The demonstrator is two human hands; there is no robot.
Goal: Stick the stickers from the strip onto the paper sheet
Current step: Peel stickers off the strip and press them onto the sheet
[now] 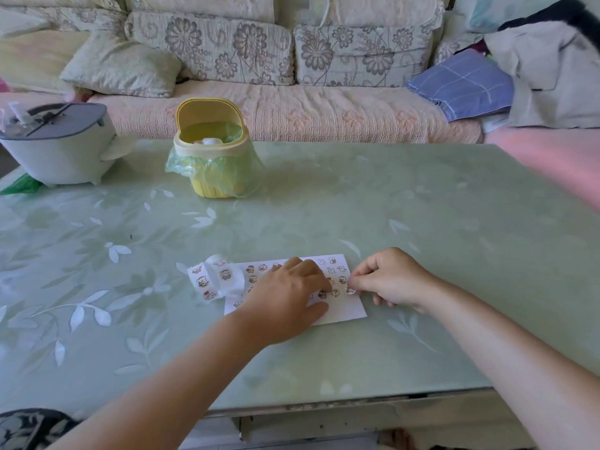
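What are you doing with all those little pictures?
A person is putting small stickers onto a paper sheet on the table. The left hand rests flat on the sheet, while the right hand pinches a sticker at its right side. The curled strip lies by the sheet's left edge.

**Glossy worktop, matt paper, quilted cloth behind**

The pale green leaf-patterned worktop point(422, 222) is smooth and glossy, with soft reflections. The white rectangular paper sheet point(347, 311) is matt, the small printed sticker point(350, 290) paper-thin, and the curled white sticker strip point(214, 280) faintly shiny. The small yellow plastic bin point(181, 147) is smooth, and its thin translucent green plastic bag point(181, 167) is crinkled. The floral sofa point(324, 108) is matt quilted cloth.
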